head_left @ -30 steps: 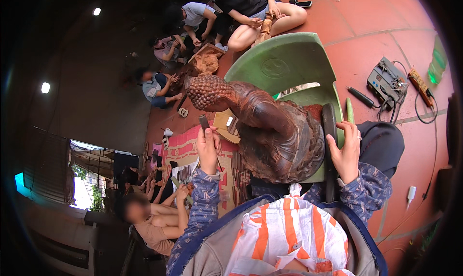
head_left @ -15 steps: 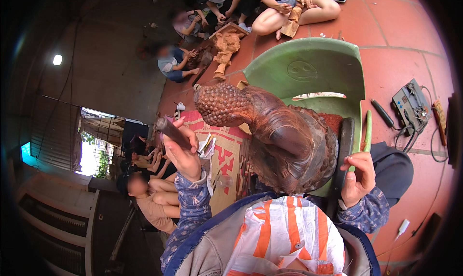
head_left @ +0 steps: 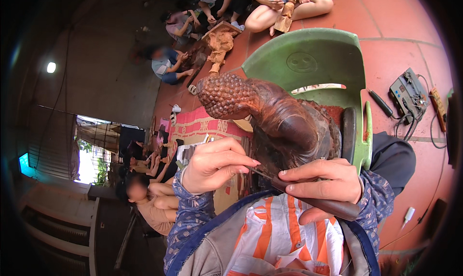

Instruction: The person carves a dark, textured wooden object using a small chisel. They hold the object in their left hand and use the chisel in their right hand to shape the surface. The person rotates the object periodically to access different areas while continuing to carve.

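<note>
A dark carved wooden statue (head_left: 294, 131) with a knobbed, curl-covered head lies in a green plastic chair (head_left: 333, 54), its head toward the left. In front of it, both hands hold one slim carving chisel. My right hand (head_left: 325, 179) is closed around the chisel's dark wooden handle (head_left: 337, 209), fingers along its top. With thumb and fingers, my left hand (head_left: 214, 162) pinches the thin metal shank (head_left: 260, 172); the fingers hide the chisel's tip. A dark rounded bar (head_left: 348, 133) rests by the chair's right side.
Right of the chair, a grey control box (head_left: 407, 95) with cables, a black handpiece (head_left: 381, 103) and a power strip (head_left: 438, 107) lie on red tiles. Red-patterned cardboard (head_left: 197, 129) lies left. Several people sit beyond, one with a small wooden carving (head_left: 284, 20).
My left hand has come down and right, from a dark handle to the chisel's shank. My right hand has moved left from the bar and now grips the chisel handle.
</note>
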A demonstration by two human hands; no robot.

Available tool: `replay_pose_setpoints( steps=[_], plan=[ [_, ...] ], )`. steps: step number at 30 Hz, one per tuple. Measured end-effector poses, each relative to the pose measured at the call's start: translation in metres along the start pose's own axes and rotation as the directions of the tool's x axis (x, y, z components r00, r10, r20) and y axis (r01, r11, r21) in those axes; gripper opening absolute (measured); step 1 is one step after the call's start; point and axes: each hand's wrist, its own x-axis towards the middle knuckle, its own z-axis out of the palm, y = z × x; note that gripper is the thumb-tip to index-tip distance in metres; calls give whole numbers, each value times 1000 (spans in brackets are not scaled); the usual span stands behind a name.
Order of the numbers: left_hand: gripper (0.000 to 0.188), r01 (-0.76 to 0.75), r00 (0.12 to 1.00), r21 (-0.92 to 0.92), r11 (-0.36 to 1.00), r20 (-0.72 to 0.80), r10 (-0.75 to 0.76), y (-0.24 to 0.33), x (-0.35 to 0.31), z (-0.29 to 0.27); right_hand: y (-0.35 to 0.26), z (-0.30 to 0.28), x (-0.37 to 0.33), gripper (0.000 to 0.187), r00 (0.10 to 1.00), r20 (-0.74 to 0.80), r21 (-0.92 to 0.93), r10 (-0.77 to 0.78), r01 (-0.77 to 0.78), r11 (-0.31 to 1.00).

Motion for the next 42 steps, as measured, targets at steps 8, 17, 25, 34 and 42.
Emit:
replay_pose_setpoints(
  steps=[8,17,25,34,42],
  plan=[
    [23,-83,996,-200,976,-42,76,-4,2,-12,1,-1,10,29,996,94,113,-2,-9,994],
    [132,-226,656,-75,971,-749,94,-12,64,23,36,-3,8,31,942,-309,203,-128,197,959],
    [106,-308,622,-279,909,-783,-29,-18,72,38,44,6,14,32,966,-225,2,-125,129,992],
    [100,-314,621,-234,920,-783,13,-21,73,38,40,4,18,31,970,-221,-37,-102,96,995],
    [105,-254,591,-182,950,-807,3,-19,75,40,42,2,16,25,968,-209,-44,-137,131,990]
  ],
)
